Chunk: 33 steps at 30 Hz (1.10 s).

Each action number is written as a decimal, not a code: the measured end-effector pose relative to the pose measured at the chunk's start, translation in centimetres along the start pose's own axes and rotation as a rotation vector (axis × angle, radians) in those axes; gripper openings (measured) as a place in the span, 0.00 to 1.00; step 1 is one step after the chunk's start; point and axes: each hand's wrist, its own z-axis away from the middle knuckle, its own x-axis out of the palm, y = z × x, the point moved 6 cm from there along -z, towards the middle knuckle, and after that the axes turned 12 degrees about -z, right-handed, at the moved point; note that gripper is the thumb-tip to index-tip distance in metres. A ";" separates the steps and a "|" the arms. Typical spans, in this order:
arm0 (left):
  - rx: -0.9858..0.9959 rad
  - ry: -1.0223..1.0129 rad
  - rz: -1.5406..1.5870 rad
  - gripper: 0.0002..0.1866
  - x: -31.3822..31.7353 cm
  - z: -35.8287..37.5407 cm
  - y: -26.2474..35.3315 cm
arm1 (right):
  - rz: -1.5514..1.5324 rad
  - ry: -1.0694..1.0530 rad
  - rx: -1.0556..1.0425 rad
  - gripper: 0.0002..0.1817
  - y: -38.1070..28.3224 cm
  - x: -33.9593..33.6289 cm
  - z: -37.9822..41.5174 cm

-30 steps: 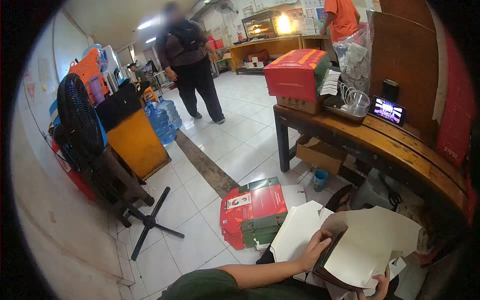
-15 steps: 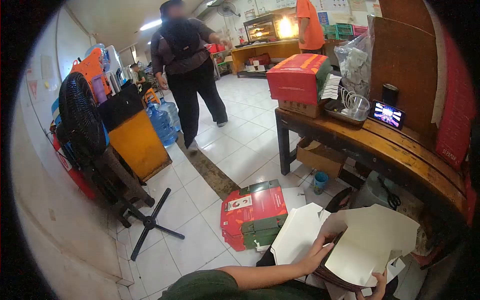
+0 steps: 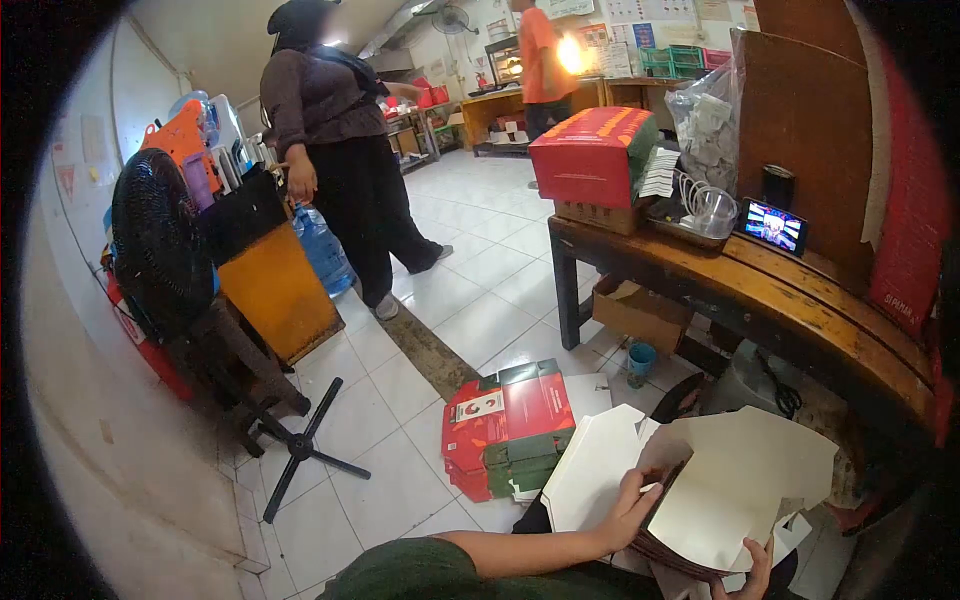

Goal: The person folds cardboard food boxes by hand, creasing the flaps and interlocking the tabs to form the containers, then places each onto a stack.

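Observation:
Low on the right, a stack of white-lined cardboard boxes (image 3: 745, 470) stands open at the lap. My left hand (image 3: 632, 508) grips the stack's left edge, fingers over the rim. My right hand (image 3: 748, 575) holds its lower front edge near a cut tab, thumb on the white inner side. A white flap (image 3: 590, 475) spreads out to the left of my left hand. On the floor beyond lies a pile of flat red and green printed cartons (image 3: 505, 425).
A wooden bench (image 3: 720, 270) on the right bears a red box (image 3: 590, 150), a tray with a cup, and a lit phone (image 3: 772, 228). A black fan (image 3: 160, 240) stands left. A person in dark clothes (image 3: 345, 160) and one in orange (image 3: 537, 60) are further back.
The person in dark clothes has moved left and turned sideways. The person in orange has also shifted left. My hands and the boxes have hardly moved.

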 end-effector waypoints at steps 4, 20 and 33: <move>0.210 0.060 0.045 0.27 -1.4 0.3 3.3 | -0.017 -0.013 0.012 0.38 0.4 -0.1 0.0; 0.418 -0.181 -0.094 0.19 -0.7 -1.0 6.5 | -0.025 -0.012 0.036 0.37 0.4 0.2 -0.1; 0.550 -0.175 -0.228 0.16 -2.0 -1.4 8.0 | 0.023 -0.015 -0.010 0.34 0.0 0.0 -0.4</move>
